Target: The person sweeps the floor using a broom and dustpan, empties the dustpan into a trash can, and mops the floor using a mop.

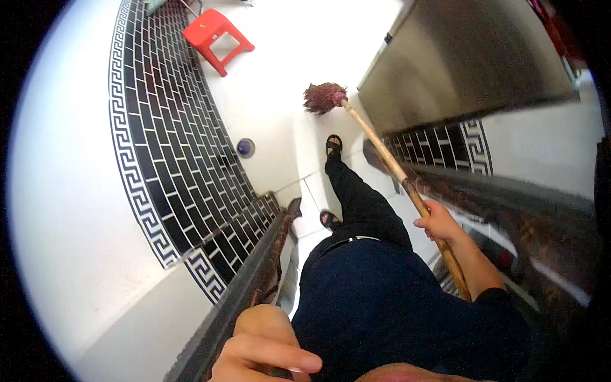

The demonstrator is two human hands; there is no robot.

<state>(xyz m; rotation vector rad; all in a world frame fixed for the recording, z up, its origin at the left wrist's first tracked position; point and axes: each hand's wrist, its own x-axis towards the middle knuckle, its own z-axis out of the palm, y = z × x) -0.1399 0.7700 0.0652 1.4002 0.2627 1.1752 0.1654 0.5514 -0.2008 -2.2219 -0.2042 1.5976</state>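
Observation:
My right hand (pixel 440 224) is wrapped round the wooden handle of a mop (pixel 382 149), partway up its shaft. The upper end of the handle passes beside my forearm. The mop's shaggy, dark reddish head (pixel 326 99) rests on the pale floor, ahead of my feet. Close to the camera at the bottom is my left hand (pixel 261 347), its fingers curled. A small dark patch shows under those fingers, and I cannot make out whether the hand holds anything. My feet are in black sandals (pixel 333 145), one ahead of the other.
A red plastic stool (pixel 213 35) stands on the floor at the upper left. Near the black-tiled wall (pixel 172 146) lies a round purple object (pixel 245 148). A large metal-faced panel (pixel 464 57) is at the upper right. Dark frame edges (pixel 235 305) flank me on both sides.

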